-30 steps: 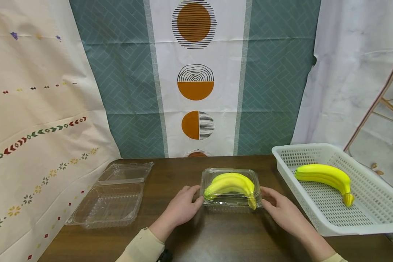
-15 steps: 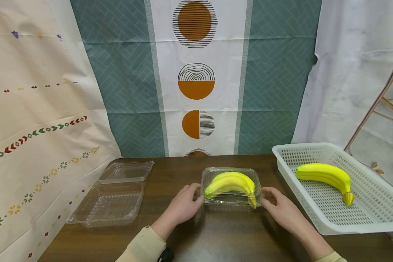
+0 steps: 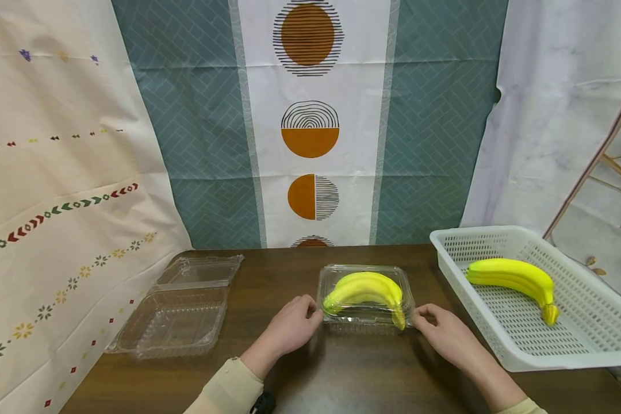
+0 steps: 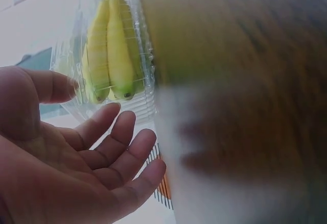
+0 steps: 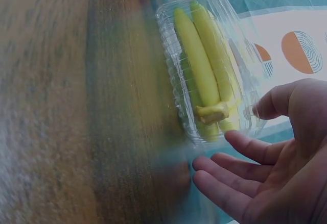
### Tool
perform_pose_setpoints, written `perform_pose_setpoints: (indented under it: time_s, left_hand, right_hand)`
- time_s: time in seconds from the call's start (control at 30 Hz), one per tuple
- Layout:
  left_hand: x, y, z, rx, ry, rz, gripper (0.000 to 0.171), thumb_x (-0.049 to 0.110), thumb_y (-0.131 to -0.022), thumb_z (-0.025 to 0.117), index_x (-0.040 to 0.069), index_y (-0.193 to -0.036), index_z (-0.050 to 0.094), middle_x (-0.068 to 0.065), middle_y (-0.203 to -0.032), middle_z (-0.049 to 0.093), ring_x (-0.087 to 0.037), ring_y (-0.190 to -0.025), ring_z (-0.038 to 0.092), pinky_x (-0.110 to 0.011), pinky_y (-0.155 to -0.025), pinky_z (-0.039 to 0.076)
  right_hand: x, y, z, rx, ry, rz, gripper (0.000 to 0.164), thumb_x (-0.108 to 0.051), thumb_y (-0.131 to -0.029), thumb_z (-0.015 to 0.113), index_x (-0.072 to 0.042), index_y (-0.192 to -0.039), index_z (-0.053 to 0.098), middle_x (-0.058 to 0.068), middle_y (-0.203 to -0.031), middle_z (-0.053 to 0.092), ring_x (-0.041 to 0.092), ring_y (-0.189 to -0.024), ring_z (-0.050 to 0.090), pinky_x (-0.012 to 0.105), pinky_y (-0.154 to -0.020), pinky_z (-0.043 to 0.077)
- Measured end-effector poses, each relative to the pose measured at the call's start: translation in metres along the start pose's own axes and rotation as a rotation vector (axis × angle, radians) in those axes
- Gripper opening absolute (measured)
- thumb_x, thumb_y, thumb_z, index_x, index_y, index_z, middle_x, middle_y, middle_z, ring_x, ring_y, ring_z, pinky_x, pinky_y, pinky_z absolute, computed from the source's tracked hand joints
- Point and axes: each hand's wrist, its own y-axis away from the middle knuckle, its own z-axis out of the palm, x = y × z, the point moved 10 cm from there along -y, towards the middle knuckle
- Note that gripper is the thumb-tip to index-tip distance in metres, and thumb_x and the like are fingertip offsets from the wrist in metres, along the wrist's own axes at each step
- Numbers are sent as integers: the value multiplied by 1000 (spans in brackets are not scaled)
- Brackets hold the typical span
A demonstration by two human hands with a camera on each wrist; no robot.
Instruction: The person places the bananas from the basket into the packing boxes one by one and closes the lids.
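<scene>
A clear plastic clamshell container stands on the table with its lid down over a bunch of yellow bananas. The bananas' stem end lies at the front right of the container. My left hand pinches the container's left front corner between thumb and index finger; its other fingers are loosely bent in the left wrist view. At the right front corner, my right hand pinches the rim with thumb and index finger. The remaining right fingers spread below, apart from the plastic.
A second clear clamshell lies with its lid folded back on the left of the brown table. To the right is a white perforated basket holding another banana bunch. Patterned cloths hang behind and on both sides.
The index fingers of both hands have come down towards the thumbs at the container's front corners. The container and the bananas have stayed in place.
</scene>
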Motion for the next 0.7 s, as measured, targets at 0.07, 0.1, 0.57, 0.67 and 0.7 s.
perform_pose_setpoints:
  time_s: [0.07, 0.1, 0.57, 0.67, 0.7]
  left_hand:
    - [0, 0, 1, -5, -3, 1, 15, 24, -107, 64, 10, -102, 64, -1, -91, 55, -20, -82, 51, -37, -70, 44]
    - [0, 0, 1, -8, -2, 0, 15, 24, -108, 63, 10, -100, 64, -1, -90, 55, -19, -81, 50, -37, -70, 44]
    - [-3, 1, 6, -26, 8, -8, 25, 27, -111, 58, 14, -90, 58, 0, -78, 54, -18, -65, 48, -35, -61, 40]
    - [-3, 1, 6, -25, 3, -8, 26, 27, -111, 58, 15, -88, 58, 0, -76, 54, -17, -65, 49, -35, -61, 41]
    - [-3, 1, 6, -23, 1, -8, 27, 27, -111, 58, 15, -86, 57, 0, -76, 54, -17, -64, 48, -35, -60, 40]
  right_hand:
    - [0, 0, 0, 0, 4, 3, 48, -42, -110, 60, -3, -135, 72, 17, -139, 72, 37, -124, 69, 59, -99, 55]
    - [0, 0, 0, 0, 5, 4, 47, -42, -110, 60, -3, -134, 73, 17, -139, 72, 36, -123, 69, 58, -99, 55]
    - [8, -5, 3, 18, 25, -23, 41, -47, -108, 61, -9, -116, 77, 13, -131, 75, 28, -114, 68, 48, -93, 53]
    - [18, -12, 6, 35, 24, -60, 44, -51, -108, 61, -10, -112, 77, 12, -125, 76, 26, -106, 68, 43, -86, 53]
    - [20, -13, 7, 34, 23, -62, 44, -50, -108, 60, -11, -112, 77, 12, -124, 76, 26, -104, 67, 42, -84, 52]
